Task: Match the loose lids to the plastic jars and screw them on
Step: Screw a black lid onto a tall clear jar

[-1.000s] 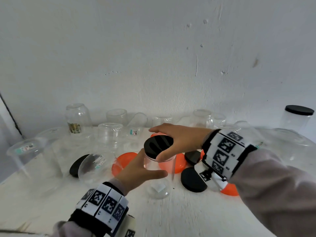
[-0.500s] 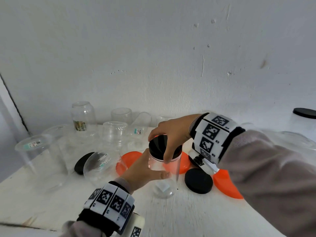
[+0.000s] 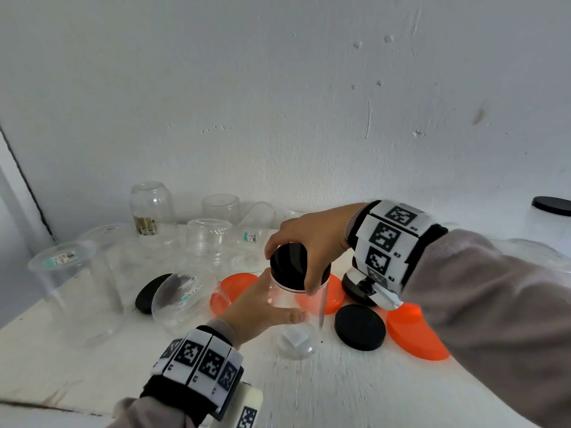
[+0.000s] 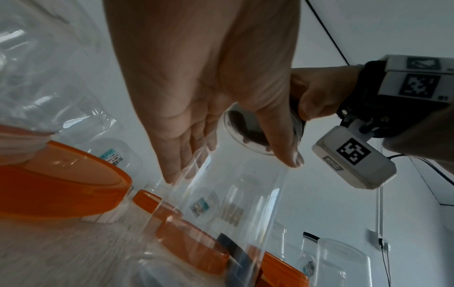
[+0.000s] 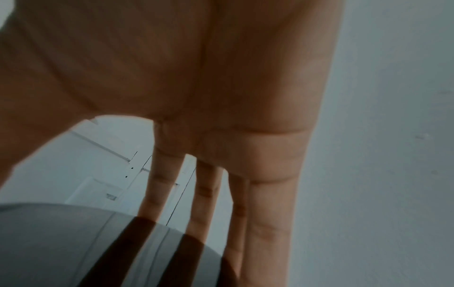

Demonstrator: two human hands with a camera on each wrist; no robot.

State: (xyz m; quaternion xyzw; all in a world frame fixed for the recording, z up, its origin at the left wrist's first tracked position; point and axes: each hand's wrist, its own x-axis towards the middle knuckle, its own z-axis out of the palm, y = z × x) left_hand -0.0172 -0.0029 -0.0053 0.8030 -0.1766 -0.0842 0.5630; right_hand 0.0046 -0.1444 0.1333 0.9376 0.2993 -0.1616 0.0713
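The tall, clear, smooth-walled plastic jar (image 3: pixel 296 316) stood upright on the white, rough-painted tabletop (image 3: pixel 340 390), near its middle, and the left hand (image 3: pixel 262 307) braced it, thumb on the near side and fingers laid along the far wall, probably so the body would not spin with the cap. The right hand (image 3: pixel 309 242) came down from above with its fingers (image 3: pixel 313 282) curled and clamped round the rim of the round, matte black plastic lid (image 3: pixel 289 264), a grip suited to twisting it onto the thread; how far the lid was seated could not be told. Just to the right a second flat black disc lid (image 3: pixel 360 327) lay loose, with glossy orange plastic lids (image 3: pixel 414 335) beside and behind it. Further clear, thin-walled jars (image 3: pixel 207 245), several upside down and some bearing small printed labels, stood uncapped toward the pale, pitted wall (image 3: pixel 278 88).
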